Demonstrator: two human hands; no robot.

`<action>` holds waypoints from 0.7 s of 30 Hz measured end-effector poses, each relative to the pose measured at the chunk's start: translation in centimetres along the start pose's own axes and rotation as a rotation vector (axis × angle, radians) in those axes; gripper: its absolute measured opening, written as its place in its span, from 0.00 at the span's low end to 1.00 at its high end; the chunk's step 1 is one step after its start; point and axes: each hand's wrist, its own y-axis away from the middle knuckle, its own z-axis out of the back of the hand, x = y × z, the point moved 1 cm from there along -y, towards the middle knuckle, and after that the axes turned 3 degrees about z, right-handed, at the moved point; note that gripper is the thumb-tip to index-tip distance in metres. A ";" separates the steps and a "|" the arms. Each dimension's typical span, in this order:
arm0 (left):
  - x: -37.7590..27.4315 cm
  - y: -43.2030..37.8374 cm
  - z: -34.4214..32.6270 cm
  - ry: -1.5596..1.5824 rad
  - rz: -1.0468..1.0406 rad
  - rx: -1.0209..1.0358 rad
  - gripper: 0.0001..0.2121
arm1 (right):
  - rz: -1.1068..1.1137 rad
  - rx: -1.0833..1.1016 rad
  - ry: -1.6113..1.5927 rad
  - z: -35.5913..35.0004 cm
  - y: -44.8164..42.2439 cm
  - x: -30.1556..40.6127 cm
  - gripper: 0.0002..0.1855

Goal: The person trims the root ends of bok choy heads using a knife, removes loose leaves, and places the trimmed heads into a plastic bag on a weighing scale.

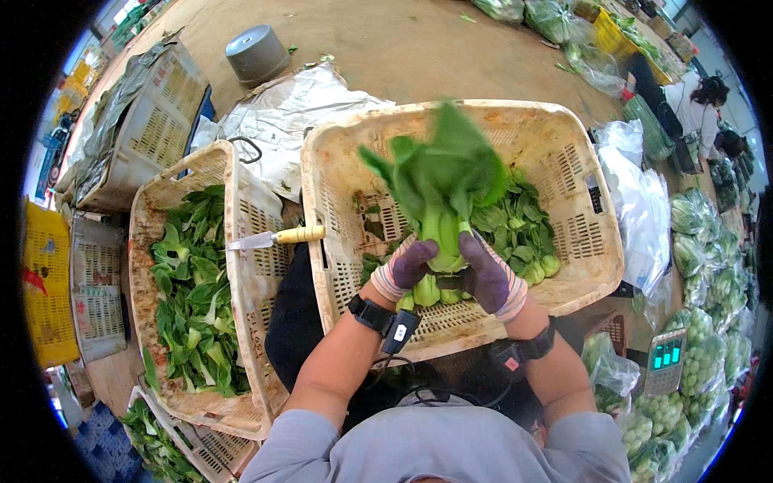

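Observation:
Between my left hand [412,265] and my right hand [489,275], both in purple gloves with striped cuffs, a head of bok choy [445,235] is held by its pale base, leaves pointing away from me and partly blurred. Both hands are over a large dirty white plastic crate [564,299]. More bok choy [522,232] lies in that crate, on its right side and under my hands. A knife with a wooden handle [300,234] rests across the gap between this crate and the left one, its blade over the left crate's rim.
A second white crate [232,290] on the left holds loose bok choy leaves [199,290]. Beyond are a grey metal bucket [256,54] and white sheeting [302,115]. On the right are plastic bags [634,205], a digital scale display [665,362], bagged vegetables [703,344] and a person [691,115].

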 end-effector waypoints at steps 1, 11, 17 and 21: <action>0.1 -0.2 -0.5 -0.109 0.046 -0.066 0.29 | -0.020 -0.012 -0.128 0.3 0.3 -0.2 0.26; -0.8 -0.3 -0.9 0.012 -0.072 -0.260 0.22 | 0.963 -0.150 1.202 0.6 -0.7 -2.5 0.30; -0.6 0.2 0.5 -0.244 -0.016 -0.360 0.14 | 0.570 -0.159 0.515 2.5 -2.6 -3.2 0.21; -0.7 0.1 0.3 -0.420 -0.008 -0.455 0.14 | 0.418 -0.178 0.468 3.7 -3.5 -2.9 0.18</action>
